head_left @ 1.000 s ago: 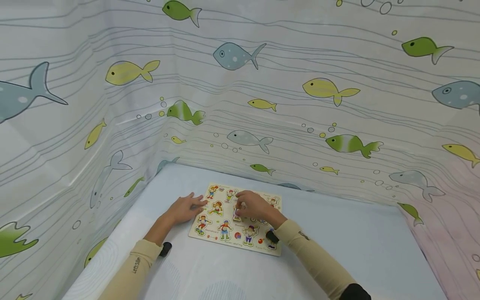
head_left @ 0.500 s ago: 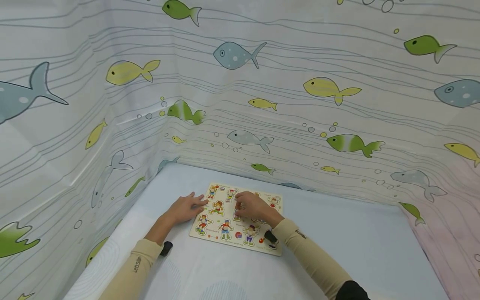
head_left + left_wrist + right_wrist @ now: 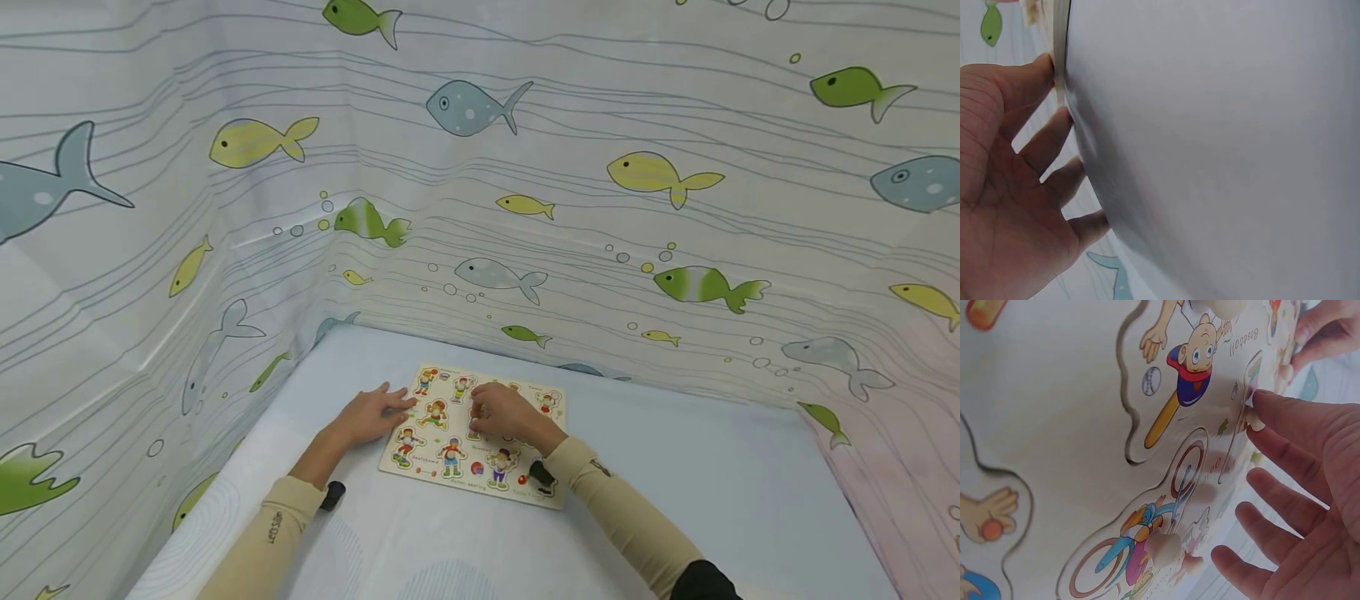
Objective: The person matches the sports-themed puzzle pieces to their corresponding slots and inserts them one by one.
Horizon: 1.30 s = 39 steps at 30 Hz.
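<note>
A wooden knob puzzle board (image 3: 442, 477) with printed sports figures lies on the white-covered table. My right hand (image 3: 504, 412) is over its middle. There the thumb and index finger pinch the small wooden knob (image 3: 1255, 420) of a puzzle piece (image 3: 473, 432), mostly hidden under the hand; the other fingers are spread. My left hand (image 3: 371, 415) rests at the board's left edge, fingers extended, with the thumb touching that edge in the left wrist view. Close to the right hand, the right wrist view shows a baseball figure (image 3: 1192, 369) and a cyclist piece (image 3: 1136, 540) with a knob.
Fish-patterned sheeting (image 3: 480, 192) rises behind and beside the table (image 3: 675, 483). A black wrist device (image 3: 542, 477) on the right arm covers part of the board's lower right corner. Another black device (image 3: 333, 496) sits at the left wrist.
The right forearm has shifted slightly left, while its fingers stay over the same piece. The left hand keeps its place at the board's edge.
</note>
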Each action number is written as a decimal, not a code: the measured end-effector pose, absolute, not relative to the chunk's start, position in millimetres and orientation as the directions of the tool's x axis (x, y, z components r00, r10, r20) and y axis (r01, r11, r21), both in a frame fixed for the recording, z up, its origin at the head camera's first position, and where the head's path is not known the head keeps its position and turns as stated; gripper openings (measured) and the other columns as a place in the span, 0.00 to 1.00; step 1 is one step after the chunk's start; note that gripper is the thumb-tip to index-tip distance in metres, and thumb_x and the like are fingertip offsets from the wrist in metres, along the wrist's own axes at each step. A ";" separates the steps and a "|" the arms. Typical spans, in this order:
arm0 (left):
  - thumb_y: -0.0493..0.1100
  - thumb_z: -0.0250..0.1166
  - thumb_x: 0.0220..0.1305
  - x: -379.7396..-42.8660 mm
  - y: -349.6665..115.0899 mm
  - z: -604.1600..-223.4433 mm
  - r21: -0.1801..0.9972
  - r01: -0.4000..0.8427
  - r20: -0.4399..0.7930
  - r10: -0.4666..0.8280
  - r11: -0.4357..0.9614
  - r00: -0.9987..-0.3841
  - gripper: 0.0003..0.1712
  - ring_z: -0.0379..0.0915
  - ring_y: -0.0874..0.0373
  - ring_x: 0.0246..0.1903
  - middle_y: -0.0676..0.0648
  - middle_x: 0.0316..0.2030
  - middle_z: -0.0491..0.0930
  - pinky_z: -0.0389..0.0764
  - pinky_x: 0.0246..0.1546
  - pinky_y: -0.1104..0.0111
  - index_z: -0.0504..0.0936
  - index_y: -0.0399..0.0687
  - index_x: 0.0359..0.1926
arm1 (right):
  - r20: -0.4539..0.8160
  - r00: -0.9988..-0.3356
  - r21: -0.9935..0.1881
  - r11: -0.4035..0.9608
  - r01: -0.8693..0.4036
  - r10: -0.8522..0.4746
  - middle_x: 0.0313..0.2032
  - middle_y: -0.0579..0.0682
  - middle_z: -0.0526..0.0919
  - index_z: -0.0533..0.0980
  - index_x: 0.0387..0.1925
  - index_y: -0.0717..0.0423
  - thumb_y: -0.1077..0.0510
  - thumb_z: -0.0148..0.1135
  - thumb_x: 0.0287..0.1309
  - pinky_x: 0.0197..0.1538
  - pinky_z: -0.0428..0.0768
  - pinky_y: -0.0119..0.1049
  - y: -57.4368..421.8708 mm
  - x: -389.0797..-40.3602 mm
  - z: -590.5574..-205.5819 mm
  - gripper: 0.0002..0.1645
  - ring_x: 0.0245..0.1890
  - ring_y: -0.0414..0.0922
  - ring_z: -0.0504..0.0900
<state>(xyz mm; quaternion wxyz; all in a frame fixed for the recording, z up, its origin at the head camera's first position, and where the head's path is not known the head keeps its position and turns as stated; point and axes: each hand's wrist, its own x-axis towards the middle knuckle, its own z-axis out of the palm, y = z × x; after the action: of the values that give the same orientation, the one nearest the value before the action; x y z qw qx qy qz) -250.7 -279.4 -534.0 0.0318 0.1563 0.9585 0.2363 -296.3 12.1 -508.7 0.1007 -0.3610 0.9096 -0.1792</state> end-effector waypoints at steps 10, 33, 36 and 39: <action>0.48 0.62 0.69 -253.1 -277.7 -534.3 0.454 0.284 0.004 0.317 0.845 -0.948 0.21 0.55 0.29 0.67 0.42 0.65 0.71 0.53 0.61 0.29 0.81 0.50 0.60 | -0.055 -0.733 -0.352 0.701 -0.621 -0.677 0.61 0.50 0.77 0.83 0.35 0.48 0.48 0.70 0.59 0.67 0.68 0.45 16.4 -294.8 -507.0 0.09 0.65 0.48 0.70; 0.49 0.62 0.69 -254.0 -281.5 -533.6 0.470 0.263 -0.025 0.311 0.842 -0.950 0.21 0.54 0.30 0.68 0.41 0.66 0.69 0.51 0.62 0.30 0.80 0.50 0.61 | 0.116 -0.754 -0.302 0.700 -0.647 -0.646 0.62 0.54 0.75 0.81 0.53 0.53 0.48 0.67 0.62 0.67 0.63 0.59 64.4 -274.6 -471.4 0.21 0.69 0.57 0.63; 0.49 0.62 0.70 -253.2 -283.2 -535.6 0.469 0.261 -0.028 0.309 0.844 -0.951 0.22 0.54 0.30 0.68 0.42 0.66 0.69 0.51 0.62 0.30 0.80 0.50 0.61 | 0.123 -0.781 -0.305 0.726 -0.617 -0.612 0.64 0.54 0.74 0.80 0.53 0.50 0.47 0.68 0.61 0.68 0.61 0.61 73.7 -271.8 -467.8 0.21 0.71 0.59 0.59; 0.49 0.62 0.69 -252.8 -283.5 -537.5 0.468 0.264 -0.027 0.313 0.843 -0.950 0.22 0.54 0.30 0.68 0.41 0.66 0.69 0.52 0.62 0.30 0.80 0.50 0.61 | 0.132 -0.795 -0.321 0.733 -0.600 -0.593 0.64 0.54 0.73 0.80 0.53 0.49 0.48 0.68 0.61 0.68 0.60 0.62 82.4 -269.0 -462.4 0.21 0.71 0.59 0.59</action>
<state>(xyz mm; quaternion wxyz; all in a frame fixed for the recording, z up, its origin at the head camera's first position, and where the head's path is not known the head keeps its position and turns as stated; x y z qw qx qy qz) -252.8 -283.5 -537.5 0.0510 0.1504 0.9586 0.2362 -269.0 82.4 -462.4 -0.0105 -0.3203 0.9307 -0.1761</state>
